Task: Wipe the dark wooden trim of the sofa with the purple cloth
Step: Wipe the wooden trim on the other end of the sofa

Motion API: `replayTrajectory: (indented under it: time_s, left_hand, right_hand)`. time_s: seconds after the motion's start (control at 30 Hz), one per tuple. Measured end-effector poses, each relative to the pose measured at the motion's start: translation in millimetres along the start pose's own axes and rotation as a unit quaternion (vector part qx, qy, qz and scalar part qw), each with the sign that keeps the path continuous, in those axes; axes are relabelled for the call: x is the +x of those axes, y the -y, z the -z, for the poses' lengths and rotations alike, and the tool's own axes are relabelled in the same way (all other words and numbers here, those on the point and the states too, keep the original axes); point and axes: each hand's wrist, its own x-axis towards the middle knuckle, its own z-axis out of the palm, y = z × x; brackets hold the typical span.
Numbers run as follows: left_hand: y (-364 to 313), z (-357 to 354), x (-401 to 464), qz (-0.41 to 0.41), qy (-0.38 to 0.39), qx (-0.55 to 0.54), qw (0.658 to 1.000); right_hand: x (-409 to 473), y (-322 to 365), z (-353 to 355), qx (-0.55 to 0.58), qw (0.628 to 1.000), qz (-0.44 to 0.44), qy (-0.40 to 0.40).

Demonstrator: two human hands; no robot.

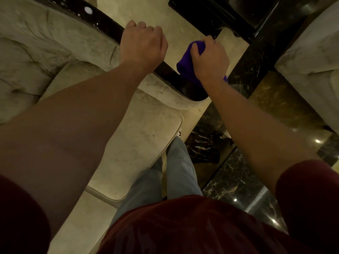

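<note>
A glossy dark wooden trim [102, 22] runs along the top of the beige sofa's arm, from the upper left down to its rounded end at centre. My left hand [143, 43] rests on the trim with its fingers curled over the far side. My right hand [209, 57] grips the bunched purple cloth [189, 59] and presses it on the trim near the rounded end [185, 87]. Part of the cloth is hidden under my wrist.
The beige sofa seat cushion [146, 129] lies below my arms. A dark glossy table [211, 13] stands beyond the arm. A second beige seat [311, 52] is at the right. The floor is dark veined marble [229, 180] with pale strips. My legs stand beside the sofa.
</note>
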Motion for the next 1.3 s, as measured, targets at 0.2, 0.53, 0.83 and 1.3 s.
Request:
replayTrajectory:
  time_s: [0.2, 0.53, 0.83, 1.3]
  left_hand:
    - [4.1, -1.5, 2.3, -0.014, 0.003, -0.015, 1.0]
    - [2.0, 1.9, -0.8, 0.003, 0.002, -0.022, 1.0]
    - [9.1, 25.7, -56.9, 0.053, -0.226, -0.336, 0.913]
    - [44.8, -29.7, -45.8, 0.56, -0.199, -0.523, 0.611]
  right_hand:
    - [24.8, -11.0, 23.3, 0.193, 0.971, -0.136, -0.022]
    - [-68.6, -4.6, 11.2, 0.181, 0.982, -0.023, -0.047]
    - [-67.1, 36.9, -13.4, 0.064, 0.992, 0.074, -0.075]
    - [-46.3, 109.9, -20.0, 0.163, 0.981, 0.045, -0.092]
